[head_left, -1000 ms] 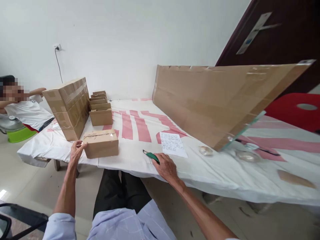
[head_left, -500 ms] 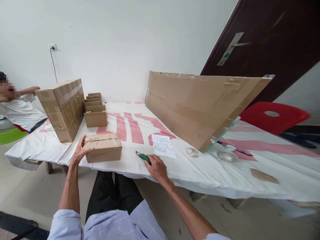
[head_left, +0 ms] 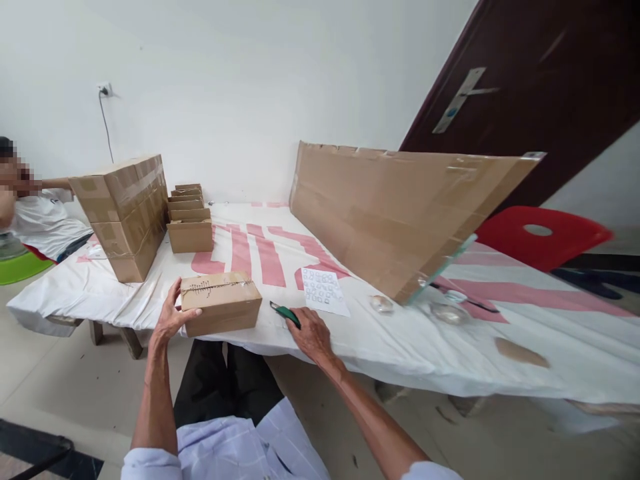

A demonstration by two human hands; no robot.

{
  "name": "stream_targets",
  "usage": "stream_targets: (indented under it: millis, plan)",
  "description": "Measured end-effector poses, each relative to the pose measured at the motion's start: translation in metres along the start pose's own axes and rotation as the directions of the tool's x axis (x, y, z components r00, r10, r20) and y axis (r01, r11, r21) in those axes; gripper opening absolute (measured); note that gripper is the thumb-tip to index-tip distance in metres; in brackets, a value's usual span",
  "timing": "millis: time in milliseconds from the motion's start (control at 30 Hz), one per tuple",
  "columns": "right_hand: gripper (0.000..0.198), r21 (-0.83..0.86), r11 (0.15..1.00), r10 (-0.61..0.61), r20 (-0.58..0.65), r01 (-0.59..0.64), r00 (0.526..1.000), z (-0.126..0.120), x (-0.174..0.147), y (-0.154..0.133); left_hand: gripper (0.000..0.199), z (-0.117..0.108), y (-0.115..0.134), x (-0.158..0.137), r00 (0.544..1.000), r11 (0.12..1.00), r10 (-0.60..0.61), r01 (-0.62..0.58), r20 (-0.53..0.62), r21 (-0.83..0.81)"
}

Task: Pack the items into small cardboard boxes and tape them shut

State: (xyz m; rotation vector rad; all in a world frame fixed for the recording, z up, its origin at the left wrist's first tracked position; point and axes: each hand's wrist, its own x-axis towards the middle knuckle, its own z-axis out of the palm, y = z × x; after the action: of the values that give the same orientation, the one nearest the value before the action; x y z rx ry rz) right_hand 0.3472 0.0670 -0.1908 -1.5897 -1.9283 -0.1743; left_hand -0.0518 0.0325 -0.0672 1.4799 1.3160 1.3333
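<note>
A closed cardboard box (head_left: 223, 310) with dark scribble-like marks along its top seam sits at the table's near edge. My left hand (head_left: 173, 312) grips its left end, thumb on the front face and fingers behind the corner. To the right of the box, my right hand (head_left: 311, 331) is closed around a green utility knife (head_left: 288, 314), its tip pointing left toward the box without touching it. A white sheet (head_left: 325, 291) printed with rows of small shapes lies just beyond the knife.
Stacked taped boxes (head_left: 127, 213) and a row of open cartons (head_left: 190, 237) stand at the left. A large cardboard panel (head_left: 390, 213) leans at the right. Tape rolls (head_left: 383, 305) lie near it. A red chair (head_left: 545, 240) and a seated person (head_left: 45, 220) flank the table (head_left: 400, 353).
The box has slid right and slightly toward me with my left hand on it, closer to the knife. My right hand, holding the knife, has stayed almost in place.
</note>
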Motion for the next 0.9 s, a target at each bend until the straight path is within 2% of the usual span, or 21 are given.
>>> stream_targets:
  millis: [267, 433, 533, 633, 733, 833, 900]
  plan:
    - [0.025, 0.017, 0.998, -0.060, 0.010, 0.060, 0.998, 0.024, 0.011, 0.017, 0.126, 0.013, -0.004, -0.012, 1.000, 1.000, 0.006, -0.006, -0.003, -0.020]
    - [0.029, 0.000, 0.996, -0.088, -0.052, 0.088, 0.995, 0.028, 0.008, 0.015, 0.125, 0.016, -0.004, -0.018, 1.000, 1.000, 0.017, -0.017, -0.015, -0.018]
    - [0.031, 0.065, 0.994, -0.083, -0.114, 0.091, 0.990, 0.023, 0.008, 0.011, 0.123, 0.016, -0.001, -0.022, 1.000, 1.000, 0.012, -0.012, -0.016, -0.008]
    - [0.033, 0.223, 0.971, -0.048, -0.172, 0.086, 0.984, 0.014, 0.017, -0.001, 0.125, 0.016, 0.002, -0.024, 1.000, 1.000, 0.004, -0.004, -0.008, -0.010]
    - [0.041, 0.463, 0.886, 0.056, -0.175, 0.032, 0.983, 0.002, 0.031, -0.024, 0.127, 0.016, 0.003, -0.025, 1.000, 1.000, 0.000, -0.001, -0.013, -0.015]
    - [0.050, 0.680, 0.731, 0.159, -0.074, -0.067, 0.984, -0.009, 0.045, -0.052, 0.123, 0.016, 0.004, -0.026, 1.000, 1.000, 0.006, -0.006, -0.022, -0.015]
    - [0.053, 0.745, 0.658, 0.177, -0.011, -0.110, 0.984, -0.015, 0.051, -0.070, 0.119, 0.016, 0.004, -0.027, 1.000, 1.000, 0.007, -0.007, -0.009, -0.019]
